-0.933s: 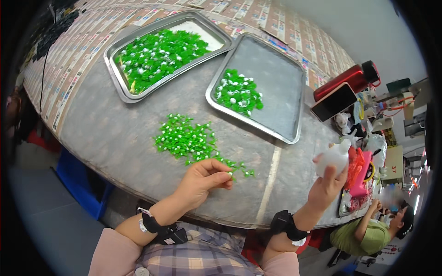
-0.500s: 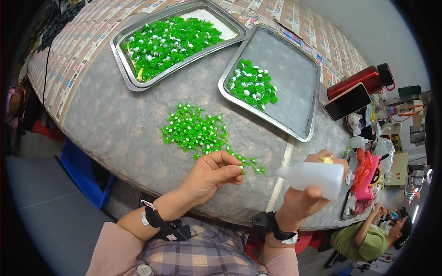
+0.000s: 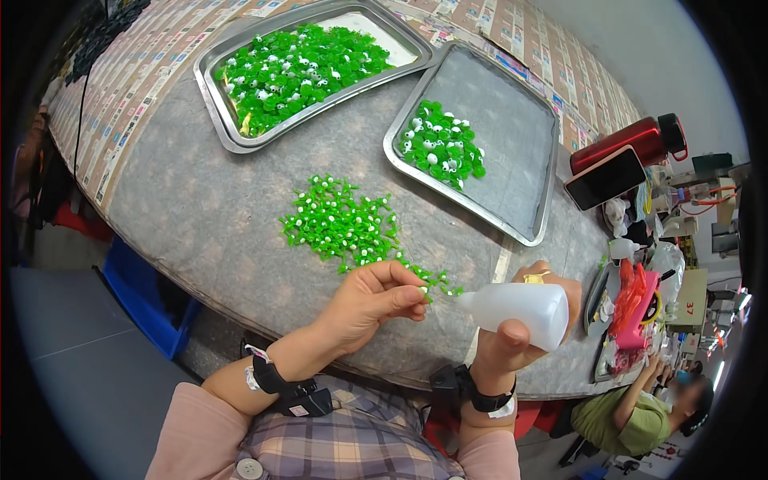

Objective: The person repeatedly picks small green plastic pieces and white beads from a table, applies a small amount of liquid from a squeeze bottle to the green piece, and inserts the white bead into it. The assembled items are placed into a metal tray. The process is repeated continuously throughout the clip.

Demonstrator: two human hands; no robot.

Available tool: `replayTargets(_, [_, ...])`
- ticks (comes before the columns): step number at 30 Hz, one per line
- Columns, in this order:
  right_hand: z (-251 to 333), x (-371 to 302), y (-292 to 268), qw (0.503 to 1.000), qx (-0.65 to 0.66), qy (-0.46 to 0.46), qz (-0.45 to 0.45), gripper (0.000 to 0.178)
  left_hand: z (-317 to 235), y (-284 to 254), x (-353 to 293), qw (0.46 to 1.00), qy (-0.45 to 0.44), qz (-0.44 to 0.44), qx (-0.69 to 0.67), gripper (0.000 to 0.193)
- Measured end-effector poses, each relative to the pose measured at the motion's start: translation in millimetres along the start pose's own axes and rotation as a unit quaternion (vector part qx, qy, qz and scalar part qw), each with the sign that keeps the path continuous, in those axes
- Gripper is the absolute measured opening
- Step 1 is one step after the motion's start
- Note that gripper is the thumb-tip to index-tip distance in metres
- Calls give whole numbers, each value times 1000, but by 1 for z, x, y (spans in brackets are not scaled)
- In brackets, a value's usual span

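My left hand [image 3: 364, 308] is closed in a pinch on a small green plastic piece with a white tip [image 3: 425, 293]. My right hand [image 3: 500, 352] wraps round a translucent white squeeze bottle [image 3: 520, 312], tilted so that its narrow nozzle points left toward the pinched piece. A small gap lies between nozzle and fingertips. Just beyond my left hand is a loose pile of similar green pieces with white tips [image 3: 344, 224]. Farther off, a metal tray [image 3: 512, 128] holds a cluster of green pieces with white-and-black heads [image 3: 440, 148].
A second metal tray [image 3: 396, 52] at the far left is heaped with green and white pieces. On the right lie a red bottle [image 3: 616, 144], a dark-screened phone [image 3: 606, 178] and a pink holder [image 3: 636, 320]. A person in a green top [image 3: 620, 416] sits at the right.
The squeeze bottle in my right hand has moved left, bringing its nozzle closer to the piece in my left hand. My left hand has barely shifted.
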State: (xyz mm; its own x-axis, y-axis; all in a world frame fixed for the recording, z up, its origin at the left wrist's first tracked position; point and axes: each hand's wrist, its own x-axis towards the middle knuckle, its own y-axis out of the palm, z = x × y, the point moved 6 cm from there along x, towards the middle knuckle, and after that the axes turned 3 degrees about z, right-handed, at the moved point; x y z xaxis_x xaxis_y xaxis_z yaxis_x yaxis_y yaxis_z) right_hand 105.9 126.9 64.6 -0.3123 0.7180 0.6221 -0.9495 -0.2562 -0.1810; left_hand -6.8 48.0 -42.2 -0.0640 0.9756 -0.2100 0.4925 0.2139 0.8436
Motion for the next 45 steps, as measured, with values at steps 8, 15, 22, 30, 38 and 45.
replayTargets(8, [1,2,2,1000,-10,-6,7,63,1,-1,1,1000,-3,-9,11,9])
replayTargets(15, [-3,0,-7,998,2,23,-50,63,3,-2,1,1000,-6,-4,5,9])
replayTargets(22, [-4,2,-6,998,-62,-7,-17,66,4,-2,1,1000,-9,-5,3,9])
replayTargets(30, [-1,2,-13,994,-4,16,-112,66,-8,2,-3,987,106,-33,119,8])
replayTargets(38, [-6,0,-12,996,-10,14,-87,66,-14,7,-6,964,186,-18,188,11])
replayTargets(45, [-9,-3,-7,999,-21,19,-32,66,-15,6,-8,965,183,-22,188,11])
